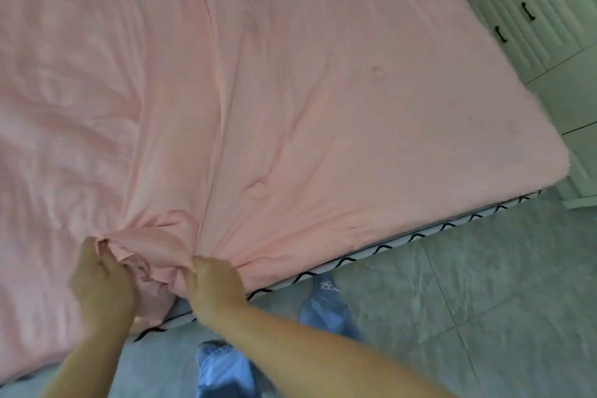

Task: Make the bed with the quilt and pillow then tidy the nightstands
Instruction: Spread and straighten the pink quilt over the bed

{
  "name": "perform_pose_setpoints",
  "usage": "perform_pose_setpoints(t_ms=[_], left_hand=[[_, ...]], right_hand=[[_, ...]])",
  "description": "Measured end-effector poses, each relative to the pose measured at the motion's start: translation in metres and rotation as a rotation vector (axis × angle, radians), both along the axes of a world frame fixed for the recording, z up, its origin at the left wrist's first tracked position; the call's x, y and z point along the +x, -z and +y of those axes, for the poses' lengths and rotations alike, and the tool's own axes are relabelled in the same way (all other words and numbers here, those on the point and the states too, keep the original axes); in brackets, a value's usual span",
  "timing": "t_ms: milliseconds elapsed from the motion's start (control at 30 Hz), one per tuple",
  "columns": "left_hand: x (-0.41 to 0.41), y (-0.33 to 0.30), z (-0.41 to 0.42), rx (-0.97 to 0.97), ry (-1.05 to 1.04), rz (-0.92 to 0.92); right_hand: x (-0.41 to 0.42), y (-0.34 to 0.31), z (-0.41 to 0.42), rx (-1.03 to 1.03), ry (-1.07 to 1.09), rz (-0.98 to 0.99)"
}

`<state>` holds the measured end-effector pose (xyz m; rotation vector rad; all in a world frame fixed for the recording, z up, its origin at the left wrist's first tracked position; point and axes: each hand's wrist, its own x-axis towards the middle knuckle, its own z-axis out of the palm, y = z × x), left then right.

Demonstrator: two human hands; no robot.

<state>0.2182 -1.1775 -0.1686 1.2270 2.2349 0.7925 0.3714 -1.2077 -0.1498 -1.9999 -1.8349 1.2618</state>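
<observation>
So the pink quilt (258, 90) is spread over pretty much the whole bed, reaching the far right corner where it lies fairly flat, with a couple of little tufted dimples showing. The left half is way more rumpled, lots of creases running toward the near edge.

Both hands are at that near edge, close together. The left hand (101, 284) is closed around a bunched-up wad of the quilt, fingers curled into the fabric. The right hand (216, 284) is just beside it, also clamped on a fold of the same quilt, knuckles up. Between the two hands the fabric is gathered into a thick lump, and the creases fan out from that spot across the bed.

Under the quilt's edge you can see a strip of the mattress side (403, 241), pale with a black zigzag pattern, running along toward the right corner. The quilt only just hangs over it there.

The person stands on a grey tiled floor (484, 300) right against the bed, jeans (223, 371) visible below the arms. In the top right there's a pale green cabinet (533, 10) with dark handles, standing well apart from the hands, near the bed's far right side.

The picture is a bit blurry, mostly around the left hand.
</observation>
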Motion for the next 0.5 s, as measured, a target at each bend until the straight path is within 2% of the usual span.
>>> perform_pose_setpoints(t_ms=[67,133,300,400,433,500], left_hand=[[-0.035,-0.016,-0.009,0.005,0.008,0.028],[-0.055,-0.03,-0.018,0.001,0.138,0.098],[-0.049,-0.018,-0.034,-0.164,0.415,0.289],[-0.054,-0.008,-0.051,-0.283,0.479,0.377],[-0.06,-0.01,-0.057,-0.305,0.461,0.35],[-0.08,-0.026,-0.071,-0.351,0.451,0.184]], right_hand=[[-0.027,-0.003,-0.002,-0.026,-0.049,-0.003],[-0.033,0.002,-0.002,-0.075,-0.105,-0.059],[-0.019,0.035,-0.021,-0.285,-0.176,-0.124],[-0.022,0.042,-0.042,-0.404,-0.193,-0.126],[-0.025,0.037,-0.046,-0.405,-0.139,-0.124],[-0.039,0.019,-0.049,-0.352,0.005,-0.141]])
